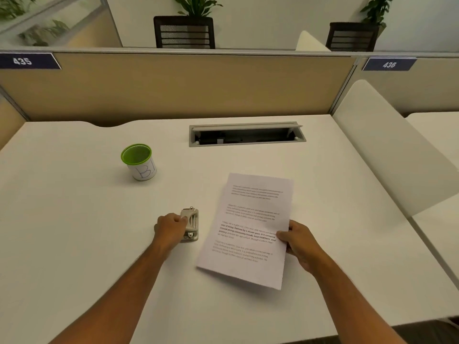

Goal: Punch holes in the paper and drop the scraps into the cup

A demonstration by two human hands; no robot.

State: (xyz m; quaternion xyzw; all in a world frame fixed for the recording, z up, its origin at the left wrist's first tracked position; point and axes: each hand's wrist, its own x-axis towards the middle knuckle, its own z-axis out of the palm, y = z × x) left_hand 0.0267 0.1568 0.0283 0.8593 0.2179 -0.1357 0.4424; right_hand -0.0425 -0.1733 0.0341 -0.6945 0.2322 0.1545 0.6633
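Observation:
A printed sheet of paper [250,229] hovers slightly tilted over the white desk [74,244], its near edge lifted and casting a shadow. My right hand [299,243] pinches the paper's right edge. Just left of the sheet sits a small grey metal hole punch [191,224], and my left hand [171,228] closes around its left side. A white cup [139,162] with a green mesh rim and handwritten letters stands upright at the far left of the desk, apart from both hands.
An open cable tray [247,134] is set into the desk behind the paper. A beige partition [173,85] closes the back. A white side panel [387,145] rises along the desk's right edge.

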